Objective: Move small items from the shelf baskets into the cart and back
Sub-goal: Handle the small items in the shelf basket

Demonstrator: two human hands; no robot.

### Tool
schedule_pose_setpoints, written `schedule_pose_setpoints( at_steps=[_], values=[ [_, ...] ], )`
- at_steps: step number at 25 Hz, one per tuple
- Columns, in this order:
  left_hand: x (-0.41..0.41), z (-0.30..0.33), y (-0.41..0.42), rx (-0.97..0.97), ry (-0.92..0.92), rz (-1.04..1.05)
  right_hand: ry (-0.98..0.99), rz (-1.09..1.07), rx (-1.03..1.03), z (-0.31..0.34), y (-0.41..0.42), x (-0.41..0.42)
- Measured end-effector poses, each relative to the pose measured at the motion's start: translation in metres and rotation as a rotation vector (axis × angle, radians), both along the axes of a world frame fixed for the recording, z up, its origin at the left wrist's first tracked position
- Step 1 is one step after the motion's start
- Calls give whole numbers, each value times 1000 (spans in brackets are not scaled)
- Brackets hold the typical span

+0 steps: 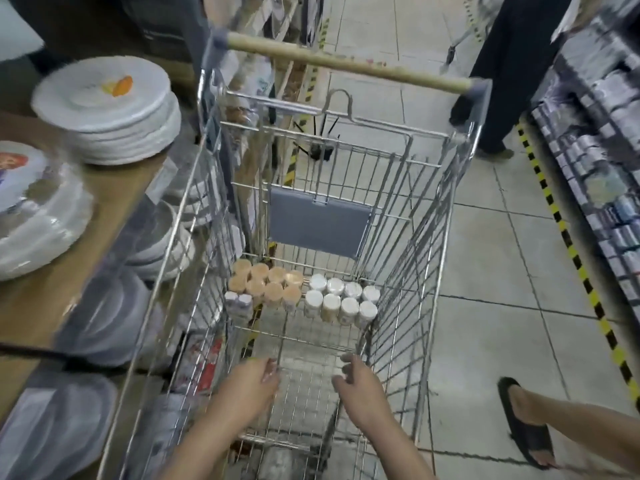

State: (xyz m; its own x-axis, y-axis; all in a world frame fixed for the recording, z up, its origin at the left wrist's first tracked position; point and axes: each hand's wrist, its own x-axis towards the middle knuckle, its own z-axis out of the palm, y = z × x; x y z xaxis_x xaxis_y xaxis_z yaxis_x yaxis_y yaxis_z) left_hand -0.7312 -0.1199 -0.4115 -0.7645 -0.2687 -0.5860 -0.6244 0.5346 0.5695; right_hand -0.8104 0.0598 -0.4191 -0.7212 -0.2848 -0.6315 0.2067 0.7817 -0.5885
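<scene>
Cart with capped jars

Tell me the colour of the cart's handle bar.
The handle bar is tan, wood-like, with grey end caps; the head view shows it best.

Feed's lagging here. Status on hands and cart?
Left hand and right hand open, empty, inside cart. Tan-lidded jars and white-lidded jars grouped at far end. Nothing blocking.
</scene>
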Motion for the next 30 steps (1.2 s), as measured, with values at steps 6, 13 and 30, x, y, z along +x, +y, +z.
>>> schedule_pose_setpoints(
  at_steps=[6,13,30],
  values=[
    [-58,-108,-11,33,-21,98,1,-79,59,-90,-28,-57],
    [-138,-169,-16,109,176,143,246,-102,23,-146,-63,-104],
    [-179,-219,-12,-378,176,-247,351,-41,331,-196,-79,-129]
  ],
)
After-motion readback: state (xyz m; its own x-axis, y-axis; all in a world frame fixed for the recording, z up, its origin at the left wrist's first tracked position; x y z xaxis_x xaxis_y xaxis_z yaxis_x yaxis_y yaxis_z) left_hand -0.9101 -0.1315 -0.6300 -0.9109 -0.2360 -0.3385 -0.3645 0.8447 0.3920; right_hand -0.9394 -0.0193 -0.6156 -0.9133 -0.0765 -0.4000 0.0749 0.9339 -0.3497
